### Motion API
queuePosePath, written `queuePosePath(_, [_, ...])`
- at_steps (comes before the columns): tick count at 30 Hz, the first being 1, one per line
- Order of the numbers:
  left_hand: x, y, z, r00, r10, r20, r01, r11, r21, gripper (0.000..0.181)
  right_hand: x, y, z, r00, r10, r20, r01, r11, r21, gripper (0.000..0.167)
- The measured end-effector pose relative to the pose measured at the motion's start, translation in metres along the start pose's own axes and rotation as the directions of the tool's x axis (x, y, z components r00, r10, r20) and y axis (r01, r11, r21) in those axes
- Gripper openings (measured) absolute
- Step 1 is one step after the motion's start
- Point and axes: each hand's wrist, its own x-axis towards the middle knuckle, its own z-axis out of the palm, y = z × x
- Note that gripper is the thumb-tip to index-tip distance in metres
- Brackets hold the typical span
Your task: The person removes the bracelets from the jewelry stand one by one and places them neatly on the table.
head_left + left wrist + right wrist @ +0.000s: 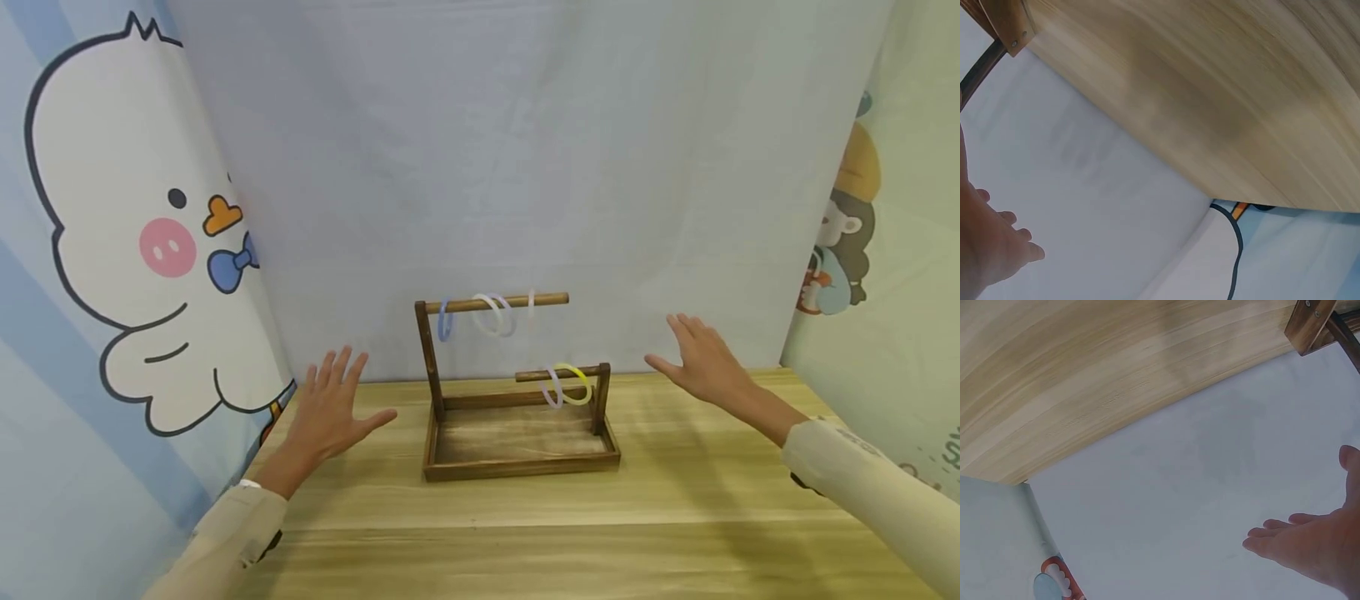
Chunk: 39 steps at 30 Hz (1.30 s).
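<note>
Left hand (330, 417) and right hand (703, 362) hover empty, fingers extended, flanking the wooden rack (521, 468); apparently between grasps, and shifting the yellow ring (588, 385) would call for a light pinch

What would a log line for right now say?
left hand: empty; right hand: empty; wooden rack: between hands, untouched; rings: on upper bar and lower bar
</note>
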Motion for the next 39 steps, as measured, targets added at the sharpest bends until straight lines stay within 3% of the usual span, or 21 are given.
queuePosePath(8, [0.014,0.013,0.006,1.0,0.019,0.0,-0.019,0.999,-0.051,0.106,0.009,-0.02,-0.002,1.0,0.007,0.012,-0.008,0.997,0.082,0.079])
queuePosePath(17, [0.03,0.026,0.013,0.998,0.059,-0.028,-0.061,0.992,-0.109,0.1,0.02,-0.039,0.004,1.0,-0.011,0.022,0.009,0.993,0.115,0.076])
queuePosePath(24, [0.038,0.038,0.017,0.996,0.068,-0.055,-0.076,0.985,-0.154,0.094,0.029,-0.057,0.01,1.0,-0.017,0.025,0.012,0.979,0.203,0.073])
queuePosePath(39, [0.052,0.056,0.017,0.993,0.067,-0.101,-0.095,0.945,-0.312,0.084,0.043,-0.089,0.024,0.994,-0.092,-0.051,0.102,0.956,0.275,0.061])
